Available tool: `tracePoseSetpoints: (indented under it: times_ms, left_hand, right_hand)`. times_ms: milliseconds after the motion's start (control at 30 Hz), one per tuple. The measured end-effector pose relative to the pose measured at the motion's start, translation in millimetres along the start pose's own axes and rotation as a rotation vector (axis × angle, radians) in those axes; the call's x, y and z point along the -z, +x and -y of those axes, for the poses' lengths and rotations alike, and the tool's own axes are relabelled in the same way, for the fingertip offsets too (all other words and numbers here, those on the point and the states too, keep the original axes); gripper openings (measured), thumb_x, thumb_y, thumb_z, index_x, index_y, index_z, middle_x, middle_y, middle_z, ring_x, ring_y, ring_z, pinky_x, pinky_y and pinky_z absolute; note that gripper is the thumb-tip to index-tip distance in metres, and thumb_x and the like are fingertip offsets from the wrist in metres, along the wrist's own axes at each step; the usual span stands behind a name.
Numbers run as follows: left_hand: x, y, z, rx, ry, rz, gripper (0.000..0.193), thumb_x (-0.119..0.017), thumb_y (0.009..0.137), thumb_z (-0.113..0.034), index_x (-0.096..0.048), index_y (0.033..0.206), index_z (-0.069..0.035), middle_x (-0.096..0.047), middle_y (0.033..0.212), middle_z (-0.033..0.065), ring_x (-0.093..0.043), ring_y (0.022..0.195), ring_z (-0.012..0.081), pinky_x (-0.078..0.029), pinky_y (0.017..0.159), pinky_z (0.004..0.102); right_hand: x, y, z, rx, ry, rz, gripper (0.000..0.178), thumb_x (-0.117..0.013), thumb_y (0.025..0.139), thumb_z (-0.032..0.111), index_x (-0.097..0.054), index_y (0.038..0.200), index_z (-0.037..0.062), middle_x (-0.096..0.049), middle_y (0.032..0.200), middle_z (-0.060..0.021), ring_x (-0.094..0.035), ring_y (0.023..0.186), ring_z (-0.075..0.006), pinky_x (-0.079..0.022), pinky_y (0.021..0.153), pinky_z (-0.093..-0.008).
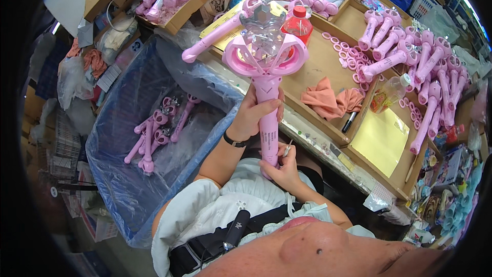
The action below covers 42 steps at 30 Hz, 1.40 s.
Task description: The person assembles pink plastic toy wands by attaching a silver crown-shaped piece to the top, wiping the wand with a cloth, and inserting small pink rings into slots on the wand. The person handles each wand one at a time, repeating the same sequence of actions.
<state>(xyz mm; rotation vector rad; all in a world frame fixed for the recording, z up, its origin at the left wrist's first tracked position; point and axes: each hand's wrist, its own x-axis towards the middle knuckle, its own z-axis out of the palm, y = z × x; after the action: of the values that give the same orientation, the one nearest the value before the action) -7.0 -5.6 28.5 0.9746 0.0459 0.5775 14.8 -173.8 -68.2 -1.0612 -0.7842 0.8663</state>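
A pink toy wand (268, 92) stands upright before me, its clear ball framed by pink loops and topped by a silver faceted piece. My left hand (256, 113) is wrapped round the upper handle, just below the head. Lower down, my right hand (284, 169) grips the handle's bottom end; something small and thin shows by its fingers, too small to name. Another pink wand (215, 36) lies on a yellow sheet behind, left of the held one. A bottle with a red cap (300, 20) is partly hidden behind the wand's head.
To the left, a blue-lined bin (205, 138) holds several pink wands. Cardboard trays on the bench carry pink rings (351, 59), an orange cloth (328, 100), a black marker (350, 122), a clear bottle (389, 92) and a yellow sheet (382, 141). Several wands (425, 61) are heaped at the right.
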Motion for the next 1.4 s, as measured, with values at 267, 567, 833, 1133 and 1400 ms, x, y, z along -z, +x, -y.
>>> tracePoseSetpoints:
  times_ms: [267, 567, 833, 1133, 1400]
  left_hand:
    - [0.2, -1.0, 4.3, -0.020, 0.113, 0.032, 0.039, -0.061, 0.085, -0.016, -0.041, 0.115, -0.003, -0.056, 0.093, 0.0100, -0.059, 0.066, 0.0173, -0.049, 0.055, 0.0300]
    - [-4.4, 14.5, 0.1, -0.117, 0.023, -0.122, 0.089, -0.045, 0.076, -0.076, -0.047, 0.125, -0.002, -0.061, 0.106, 0.0115, -0.063, 0.086, 0.0208, -0.051, 0.076, 0.0338]
    - [0.4, 0.6, 17.4, 0.052, -0.074, 0.000, 0.042, -0.061, 0.078, -0.005, -0.041, 0.115, -0.006, -0.054, 0.098, 0.0106, -0.058, 0.071, 0.0194, -0.050, 0.064, 0.0353]
    - [4.6, 5.2, 13.5, -0.106, -0.041, -0.116, 0.080, -0.049, 0.081, -0.068, -0.045, 0.117, 0.003, -0.057, 0.098, 0.0130, -0.060, 0.075, 0.0207, -0.050, 0.066, 0.0335]
    - [42.7, 6.3, 9.1, -0.167, -0.272, -0.235, 0.099, -0.048, 0.069, -0.079, -0.040, 0.129, 0.000, -0.056, 0.104, 0.0135, -0.057, 0.085, 0.0220, -0.050, 0.067, 0.0318]
  right_hand:
    - [-1.4, -3.6, -9.4, 0.019, 0.017, -0.031, 0.049, -0.070, 0.078, 0.000, -0.025, 0.097, 0.0067, -0.041, 0.120, -0.0191, -0.051, 0.100, -0.0179, -0.047, 0.082, -0.0305]
    - [7.9, -11.1, -10.1, 0.165, -0.266, -0.033, 0.054, -0.069, 0.073, -0.006, -0.022, 0.095, 0.0106, -0.042, 0.106, -0.0108, -0.050, 0.091, -0.0140, -0.047, 0.078, -0.0280]
    - [9.6, -11.9, -5.7, 0.176, -0.291, -0.076, 0.051, -0.069, 0.074, -0.004, -0.025, 0.095, 0.0089, -0.045, 0.107, -0.0140, -0.051, 0.091, -0.0160, -0.046, 0.078, -0.0285]
    - [14.2, -15.3, -8.4, 0.163, -0.191, 0.017, 0.049, -0.069, 0.074, -0.004, -0.026, 0.095, 0.0092, -0.045, 0.109, -0.0136, -0.051, 0.094, -0.0158, -0.045, 0.080, -0.0276]
    - [115.1, -10.5, 74.5, 0.291, -0.785, -0.477, 0.017, -0.050, 0.092, 0.017, -0.052, 0.085, 0.0023, -0.055, 0.109, -0.0199, -0.053, 0.101, -0.0345, -0.041, 0.090, -0.0429]
